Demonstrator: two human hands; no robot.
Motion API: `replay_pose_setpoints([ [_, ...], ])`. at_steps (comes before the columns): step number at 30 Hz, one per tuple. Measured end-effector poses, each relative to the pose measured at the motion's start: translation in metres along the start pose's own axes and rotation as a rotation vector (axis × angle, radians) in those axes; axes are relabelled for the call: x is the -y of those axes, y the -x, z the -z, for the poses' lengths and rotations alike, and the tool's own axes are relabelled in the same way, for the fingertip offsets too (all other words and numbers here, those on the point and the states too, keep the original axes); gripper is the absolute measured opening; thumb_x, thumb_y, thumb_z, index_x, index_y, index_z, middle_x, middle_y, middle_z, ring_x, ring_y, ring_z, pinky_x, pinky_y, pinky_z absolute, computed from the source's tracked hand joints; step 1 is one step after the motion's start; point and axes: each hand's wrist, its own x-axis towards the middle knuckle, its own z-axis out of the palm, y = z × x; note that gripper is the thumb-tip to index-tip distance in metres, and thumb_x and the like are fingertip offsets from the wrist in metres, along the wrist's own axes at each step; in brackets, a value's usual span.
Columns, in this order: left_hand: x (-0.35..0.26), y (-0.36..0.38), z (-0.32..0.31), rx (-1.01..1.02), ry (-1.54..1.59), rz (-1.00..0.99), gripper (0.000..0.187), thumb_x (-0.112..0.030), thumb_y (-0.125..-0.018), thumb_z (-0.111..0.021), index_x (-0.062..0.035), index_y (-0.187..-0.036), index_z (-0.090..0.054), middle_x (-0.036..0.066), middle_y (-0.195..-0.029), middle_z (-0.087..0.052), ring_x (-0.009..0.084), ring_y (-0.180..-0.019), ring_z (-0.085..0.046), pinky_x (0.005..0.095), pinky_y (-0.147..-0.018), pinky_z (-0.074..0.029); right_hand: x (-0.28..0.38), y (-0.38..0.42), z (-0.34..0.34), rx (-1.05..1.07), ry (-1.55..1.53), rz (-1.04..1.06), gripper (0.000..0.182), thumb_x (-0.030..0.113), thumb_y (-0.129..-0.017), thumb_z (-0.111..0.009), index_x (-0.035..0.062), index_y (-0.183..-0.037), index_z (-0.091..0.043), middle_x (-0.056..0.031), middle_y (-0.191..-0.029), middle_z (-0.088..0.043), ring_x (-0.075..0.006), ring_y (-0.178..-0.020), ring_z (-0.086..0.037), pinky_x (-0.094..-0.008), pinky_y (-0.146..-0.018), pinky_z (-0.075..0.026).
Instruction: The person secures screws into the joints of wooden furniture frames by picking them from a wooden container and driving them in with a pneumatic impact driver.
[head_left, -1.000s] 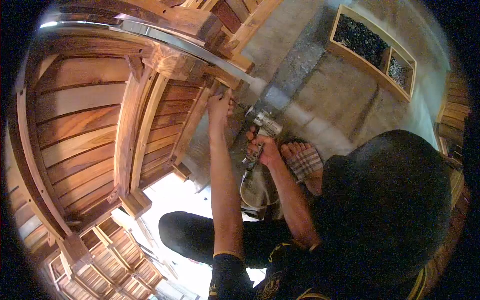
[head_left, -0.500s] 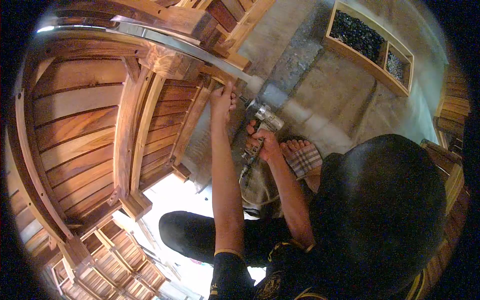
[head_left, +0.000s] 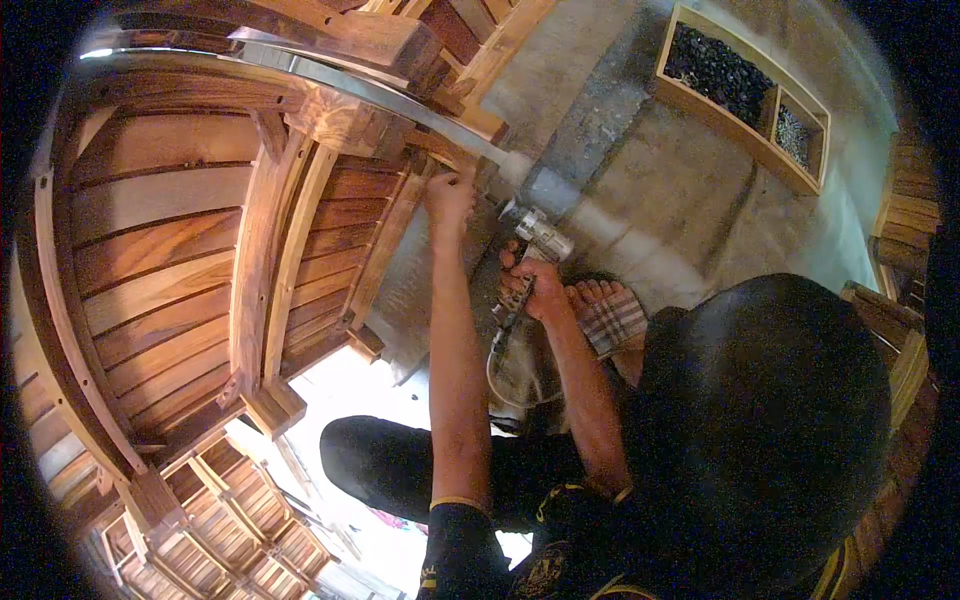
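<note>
My right hand (head_left: 540, 287) is wrapped round the handle of a silver pneumatic drill-like tool (head_left: 541, 236), with a thin hose (head_left: 492, 365) running from its grip. The tool points up and left, towards the lower edge of a slatted wooden piece (head_left: 388, 250). My left hand (head_left: 452, 205) is closed near that edge, just left of the tool's tip. Its fingers are curled, and what they hold is hidden. The contact between tip and wood cannot be made out.
A wooden box (head_left: 752, 135) with two compartments holds many small dark pieces and small metal-looking pieces on the floor (head_left: 690, 190). A foot in a checked sandal (head_left: 615, 322) is beside the tool. More slatted furniture (head_left: 215, 520) stands at the lower left.
My left hand has turned, and its fingers are curled nearer the wood. The tool and my right hand have shifted slightly right and down.
</note>
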Motion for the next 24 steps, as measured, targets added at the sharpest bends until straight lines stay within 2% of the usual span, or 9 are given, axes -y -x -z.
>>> replay_pose_setpoints([
  [2,0.018,-0.016,-0.008,-0.069,-0.168,-0.041,0.039,-0.031,-0.085,-0.067,-0.0010,-0.062,-0.059,0.006,-0.057,-0.056,0.0135,-0.046,-0.052,0.0305,-0.040,-0.039,0.005,0.001,-0.001,-0.023,0.053,-0.003,0.032,0.003,-0.071,-0.055,0.0119,-0.102,-0.051,-0.0011,-0.084,-0.058,-0.0116,-0.048,-0.045,-0.0319,-0.050,-0.042],
  [4,0.042,-0.034,-0.019,-0.367,-0.514,-0.581,0.042,-0.028,-0.083,-0.068,0.0007,-0.055,-0.056,0.009,-0.056,-0.058,0.0165,-0.046,-0.054,0.0350,-0.042,-0.042,0.008,0.005,-0.004,-0.090,0.053,-0.020,0.031,0.002,-0.071,-0.055,0.0105,-0.101,-0.052,-0.0015,-0.084,-0.059,-0.0115,-0.049,-0.046,-0.0319,-0.050,-0.044],
  [5,0.044,-0.036,-0.020,-0.358,-0.517,-0.587,0.042,-0.028,-0.083,-0.068,0.0007,-0.055,-0.056,0.009,-0.056,-0.058,0.0165,-0.046,-0.054,0.0350,-0.042,-0.042,0.008,0.006,-0.004,-0.090,0.046,-0.011,0.031,0.002,-0.071,-0.055,0.0105,-0.101,-0.052,-0.0015,-0.084,-0.059,-0.0115,-0.049,-0.046,-0.0319,-0.050,-0.044],
  [7,0.028,-0.024,-0.022,-0.096,-0.119,0.014,0.038,-0.029,-0.082,-0.069,0.0015,-0.061,-0.059,0.011,-0.061,-0.060,0.0159,-0.049,-0.056,0.0350,-0.043,-0.042,0.008,0.006,0.000,-0.140,0.072,0.040,0.028,0.002,-0.072,-0.054,0.0094,-0.099,-0.052,-0.0015,-0.084,-0.059,-0.0115,-0.049,-0.046,-0.0336,-0.053,-0.046],
  [11,0.025,-0.016,-0.045,-0.223,-0.235,-0.225,0.031,-0.030,-0.086,-0.065,-0.0074,-0.066,-0.058,-0.001,-0.056,-0.054,0.0110,-0.041,-0.041,0.0272,-0.038,-0.030,0.016,0.007,-0.010,-0.197,0.016,0.012,0.026,0.002,-0.073,-0.053,0.0096,-0.098,-0.053,-0.0014,-0.083,-0.059,-0.0115,-0.050,-0.046,-0.0347,-0.055,-0.047],
  [13,0.008,0.004,-0.049,-0.026,0.262,0.048,0.023,-0.024,-0.089,-0.063,-0.0009,-0.085,-0.063,0.003,-0.063,-0.054,0.0101,-0.045,-0.045,0.0260,-0.037,-0.033,0.019,0.005,-0.008,-0.059,-0.010,0.048,0.026,0.002,-0.074,-0.052,0.0099,-0.098,-0.053,-0.0012,-0.082,-0.058,-0.0119,-0.049,-0.046,-0.0350,-0.055,-0.047],
  [17,0.017,0.002,-0.051,0.046,0.415,0.087,0.018,-0.020,-0.093,-0.058,-0.0018,-0.089,-0.060,-0.001,-0.062,-0.047,0.0069,-0.043,-0.039,0.0226,-0.036,-0.028,0.021,0.002,-0.008,-0.078,-0.001,0.120,0.026,0.002,-0.074,-0.052,0.0103,-0.098,-0.054,-0.0009,-0.081,-0.058,-0.0125,-0.049,-0.046,-0.0344,-0.053,-0.045],
  [22,0.033,-0.002,-0.041,0.127,0.560,0.131,0.015,-0.018,-0.094,-0.055,-0.0042,-0.090,-0.057,-0.003,-0.062,-0.045,0.0051,-0.043,-0.036,0.0202,-0.035,-0.025,0.026,-0.005,0.000,-0.136,0.001,-0.128,0.026,0.003,-0.072,-0.053,0.0114,-0.096,-0.055,-0.0012,-0.080,-0.058,-0.0132,-0.049,-0.045,-0.0332,-0.049,-0.042],
  [24,0.031,0.002,-0.040,0.117,0.538,0.143,0.014,-0.018,-0.094,-0.054,-0.0047,-0.090,-0.057,-0.003,-0.062,-0.045,0.0047,-0.044,-0.036,0.0198,-0.034,-0.025,0.025,-0.003,-0.012,-0.193,-0.006,-0.074,0.025,0.003,-0.072,-0.053,0.0120,-0.096,-0.055,-0.0013,-0.080,-0.058,-0.0131,-0.049,-0.045,-0.0329,-0.049,-0.041],
])
